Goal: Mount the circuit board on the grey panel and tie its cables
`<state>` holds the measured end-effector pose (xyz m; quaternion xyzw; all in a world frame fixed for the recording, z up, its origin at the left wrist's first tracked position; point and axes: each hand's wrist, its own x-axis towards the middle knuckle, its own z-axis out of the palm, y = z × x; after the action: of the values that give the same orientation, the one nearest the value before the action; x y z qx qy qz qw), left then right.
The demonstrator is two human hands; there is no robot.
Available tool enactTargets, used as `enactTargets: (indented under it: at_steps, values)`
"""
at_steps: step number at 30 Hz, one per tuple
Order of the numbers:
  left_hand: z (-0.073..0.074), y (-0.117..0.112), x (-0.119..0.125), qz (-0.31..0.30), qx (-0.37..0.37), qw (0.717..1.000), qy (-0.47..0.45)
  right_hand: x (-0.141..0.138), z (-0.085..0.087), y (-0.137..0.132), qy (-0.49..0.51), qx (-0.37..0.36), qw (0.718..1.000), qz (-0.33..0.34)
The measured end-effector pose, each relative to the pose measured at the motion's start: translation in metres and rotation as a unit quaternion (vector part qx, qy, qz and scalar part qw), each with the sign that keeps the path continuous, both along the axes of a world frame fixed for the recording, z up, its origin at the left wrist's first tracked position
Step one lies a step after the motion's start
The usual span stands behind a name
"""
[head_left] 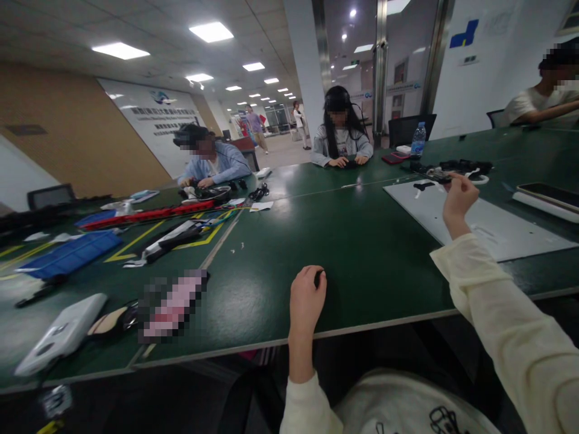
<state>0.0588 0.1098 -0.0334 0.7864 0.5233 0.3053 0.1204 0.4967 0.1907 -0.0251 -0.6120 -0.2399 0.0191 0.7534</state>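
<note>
My left hand point(307, 295) rests near the front edge of the green table point(271, 253), its fingers curled in. A small dark patch shows between thumb and fingers; whether it is a black piece or shadow I cannot make out. My right hand point(460, 198) is raised over the far side of a white board point(493, 223), thumb and fingertips pinched together. What sits in that pinch, if anything, is too small to name. Just past the fingertips lies a row of black and metallic parts point(468, 166). A small black piece point(424, 185) is on the board.
To the right lies a phone point(554, 196) on a white box. A water bottle point(418, 140) stands at the back. On the left are a blue tray point(75, 253), a red strip point(154, 214), cables and a white device point(63, 334). Several people are around the table.
</note>
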Motion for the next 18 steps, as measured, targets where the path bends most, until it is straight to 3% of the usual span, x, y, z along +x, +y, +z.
enactTargets:
  at_steps: [4,6,9,13,18]
  values:
    - [0.003,-0.002,0.001,-0.001,-0.006,1.000,0.001,-0.014,0.009,0.005,0.054,0.100,0.993,0.014]
    - [0.003,-0.001,0.002,-0.002,-0.002,1.000,-0.001,-0.029,0.008,0.008,0.106,0.117,0.985,0.067]
    - [0.001,0.000,0.002,-0.003,0.006,1.000,-0.001,-0.062,0.002,0.010,0.162,0.135,0.957,0.199]
    - [0.000,0.001,0.001,-0.003,0.002,1.000,-0.003,-0.116,-0.009,0.007,0.163,0.091,0.911,0.368]
    - [0.001,0.000,0.002,0.004,0.035,0.999,-0.031,-0.165,-0.014,-0.007,0.143,-0.005,0.814,0.564]
